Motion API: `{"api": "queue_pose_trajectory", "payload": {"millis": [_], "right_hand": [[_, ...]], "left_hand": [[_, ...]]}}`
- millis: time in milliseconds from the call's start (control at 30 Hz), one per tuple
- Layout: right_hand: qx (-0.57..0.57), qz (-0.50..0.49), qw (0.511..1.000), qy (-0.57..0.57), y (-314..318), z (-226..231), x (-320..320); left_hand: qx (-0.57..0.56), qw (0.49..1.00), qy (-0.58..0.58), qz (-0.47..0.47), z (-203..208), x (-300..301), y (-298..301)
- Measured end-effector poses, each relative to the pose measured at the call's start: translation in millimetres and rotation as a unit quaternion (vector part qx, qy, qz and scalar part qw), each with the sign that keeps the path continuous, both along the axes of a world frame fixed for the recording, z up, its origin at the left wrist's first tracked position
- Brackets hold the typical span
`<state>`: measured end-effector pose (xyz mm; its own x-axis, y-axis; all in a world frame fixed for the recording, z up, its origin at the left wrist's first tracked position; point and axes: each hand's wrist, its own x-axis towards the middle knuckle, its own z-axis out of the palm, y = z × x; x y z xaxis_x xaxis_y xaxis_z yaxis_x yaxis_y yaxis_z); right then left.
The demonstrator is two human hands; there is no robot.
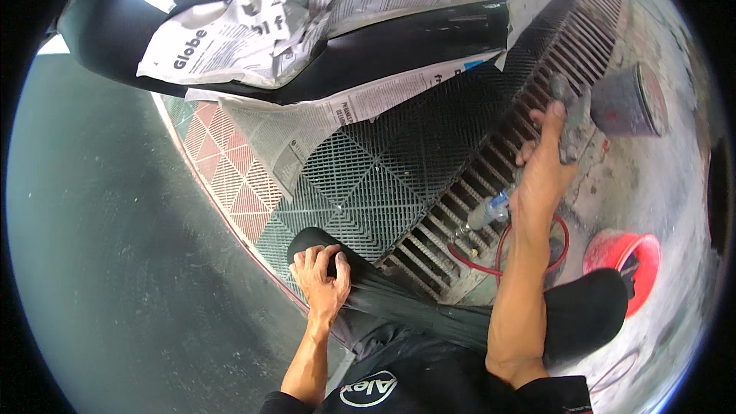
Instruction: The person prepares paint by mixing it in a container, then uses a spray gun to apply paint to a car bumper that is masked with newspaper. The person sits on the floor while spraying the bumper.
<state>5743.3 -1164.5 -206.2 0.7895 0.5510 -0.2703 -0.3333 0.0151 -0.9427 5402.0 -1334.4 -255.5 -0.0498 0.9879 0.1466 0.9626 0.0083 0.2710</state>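
Out in front on the right, my right hand point(543, 165) is closed round a grey, paint-stained spray gun point(573, 119). A dark cylindrical cup point(622, 101) lies against the gun's right side and appears joined to it. Below the hand, a clear and blue fitting point(486, 213) hangs with a red hose point(563, 241) looping nearby. My left hand point(322, 280) rests on my left knee, holding nothing, with its fingers bent loosely over it. Ahead is a glossy black vehicle panel point(414, 40), bordered above and below by newspaper sheets point(218, 44).
A red bucket point(652, 280) with something dark inside stands by my right knee. A ribbed metal drain grate point(448, 230) runs diagonally past dark floor tiles point(360, 192). Smooth dark floor point(138, 245) spreads out at left. One newspaper sheet point(287, 149) hangs over the tiles.
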Motion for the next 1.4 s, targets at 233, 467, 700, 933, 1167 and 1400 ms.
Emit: {"api": "queue_pose_trajectory", "payload": {"millis": [233, 467, 700, 933, 1167, 1400], "right_hand": [[-0.038, 0.036, 0.997, 0.056, 10, -24, 75], [-0.092, 0.045, 0.986, 0.129, 28, -17, 140], [-0.078, 0.120, 0.981, 0.133, 44, -25, 186], [-0.075, 0.137, 0.975, 0.160, 69, -18, 200], [-0.066, 0.161, 0.978, 0.112, 67, 2, 181], [-0.022, 0.234, 0.972, -0.028, 37, 8, 141]], "left_hand": [[0.025, 0.997, 0.075, 0.028, 28, 100, -22], [0.015, 0.991, 0.127, 0.031, 54, 193, -29], [-0.005, 0.992, 0.117, 0.042, 66, 270, -33], [-0.042, 0.998, 0.035, 0.023, 79, 348, -26], [-0.055, 0.983, -0.169, 0.049, 78, 368, 26], [-0.194, 0.901, -0.389, -0.006, 58, 351, 105]]}}
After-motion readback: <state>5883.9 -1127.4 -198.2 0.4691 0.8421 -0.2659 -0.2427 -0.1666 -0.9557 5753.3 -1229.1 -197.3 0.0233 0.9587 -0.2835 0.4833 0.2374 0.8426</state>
